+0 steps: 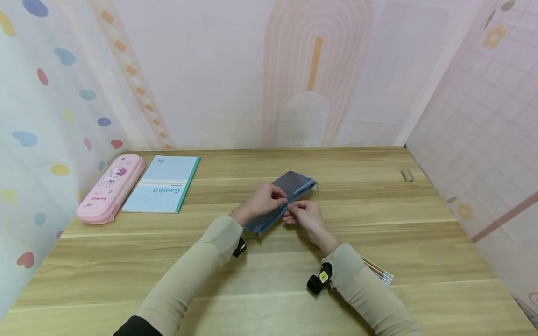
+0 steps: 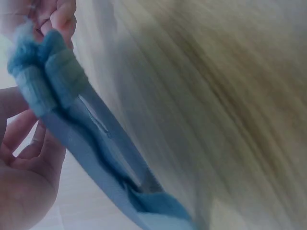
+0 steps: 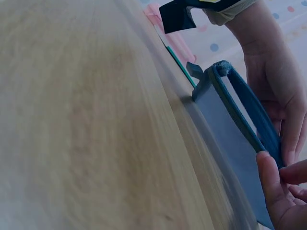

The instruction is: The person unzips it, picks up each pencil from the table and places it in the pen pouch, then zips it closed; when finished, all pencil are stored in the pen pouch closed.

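A slim blue-grey zipper pouch (image 1: pixel 294 181) is tilted diagonally between both hands over the table. My left hand (image 1: pixel 265 201) grips its upper side, with thumb and fingers at the zipper edge. From the lower right, my right hand (image 1: pixel 308 217) pinches the same edge close to the left fingertips. In the right wrist view the mouth of the pouch (image 3: pixel 225 124) gapes beyond the fingers, its zipper sides parted. Bunched fabric at one pouch end (image 2: pixel 53 76) fills the upper left of the left wrist view. The zipper pull is hidden by the fingers.
Far left lie a pink pencil case (image 1: pixel 111 189) and, beside it, a light-blue notebook (image 1: pixel 161 184). Several pencils (image 1: pixel 380 270) stick out from behind the right forearm. A small grey-brown object (image 1: pixel 407 175) lies near the table's far right corner. Patterned curtains border the wooden table (image 1: pixel 210 275).
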Motion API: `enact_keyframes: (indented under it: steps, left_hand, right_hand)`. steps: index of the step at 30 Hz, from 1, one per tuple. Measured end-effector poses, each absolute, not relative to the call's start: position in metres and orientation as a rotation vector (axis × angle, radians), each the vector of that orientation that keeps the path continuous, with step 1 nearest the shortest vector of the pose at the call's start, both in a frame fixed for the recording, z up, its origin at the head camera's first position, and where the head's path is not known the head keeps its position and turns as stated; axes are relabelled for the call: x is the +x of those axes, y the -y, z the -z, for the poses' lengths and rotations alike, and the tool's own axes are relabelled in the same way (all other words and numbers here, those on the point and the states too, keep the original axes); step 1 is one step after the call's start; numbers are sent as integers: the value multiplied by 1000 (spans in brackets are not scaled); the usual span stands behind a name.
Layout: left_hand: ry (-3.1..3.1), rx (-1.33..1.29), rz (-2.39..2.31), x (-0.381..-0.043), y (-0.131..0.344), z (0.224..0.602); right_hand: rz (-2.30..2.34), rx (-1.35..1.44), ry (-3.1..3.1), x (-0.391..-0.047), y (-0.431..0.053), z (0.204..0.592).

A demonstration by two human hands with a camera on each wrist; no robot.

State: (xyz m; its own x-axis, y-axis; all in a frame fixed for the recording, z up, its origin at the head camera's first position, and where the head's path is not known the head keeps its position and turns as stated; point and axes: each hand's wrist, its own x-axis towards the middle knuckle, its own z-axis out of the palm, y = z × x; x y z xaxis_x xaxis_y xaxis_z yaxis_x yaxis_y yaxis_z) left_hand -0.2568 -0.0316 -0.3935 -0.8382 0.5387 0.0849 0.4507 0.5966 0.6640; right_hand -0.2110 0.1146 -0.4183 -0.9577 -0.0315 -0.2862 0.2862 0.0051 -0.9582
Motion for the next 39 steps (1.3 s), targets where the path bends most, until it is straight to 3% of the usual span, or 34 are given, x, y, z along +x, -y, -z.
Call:
enact_keyframes:
  steps: [9,30,34,39]
  left_hand:
    - [-2789,818,-1085,-255,29,384]
    - [-2848,882,-1078,-253,23,385]
    - [-2846,873,-1102,-251,23,384]
    - [-2850,886,-1088,-250,21,384]
  right_hand:
    - [1707,182,-2052,-225,-134,413]
    - [1561,258,-2119,-230,-144,420]
    - [1510,115,-2241,-224,-150,414]
    - [1282,-293,-2522,-208,-171,397]
